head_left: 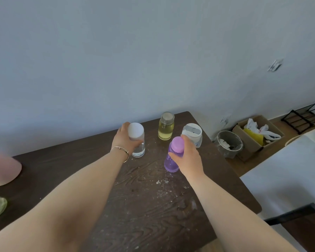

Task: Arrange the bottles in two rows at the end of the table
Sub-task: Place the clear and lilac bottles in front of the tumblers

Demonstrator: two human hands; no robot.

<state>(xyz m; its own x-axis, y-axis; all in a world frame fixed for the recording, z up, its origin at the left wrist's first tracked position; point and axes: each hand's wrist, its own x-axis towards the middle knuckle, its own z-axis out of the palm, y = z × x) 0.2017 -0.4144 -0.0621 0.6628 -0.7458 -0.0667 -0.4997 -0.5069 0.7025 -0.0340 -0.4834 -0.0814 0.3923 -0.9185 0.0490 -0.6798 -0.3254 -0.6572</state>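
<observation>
Gripping the clear white-capped bottle (137, 140) in her left hand (125, 138) and the purple plastic bottle (173, 155) in her right hand (188, 157), fingers wrapped closed, both just before the yellow glass jar (165, 127), apparently forming a second row.

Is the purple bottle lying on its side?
No, the purple plastic bottle with its lilac cap stands upright on the dark wooden table, gripped by the right hand.
</observation>
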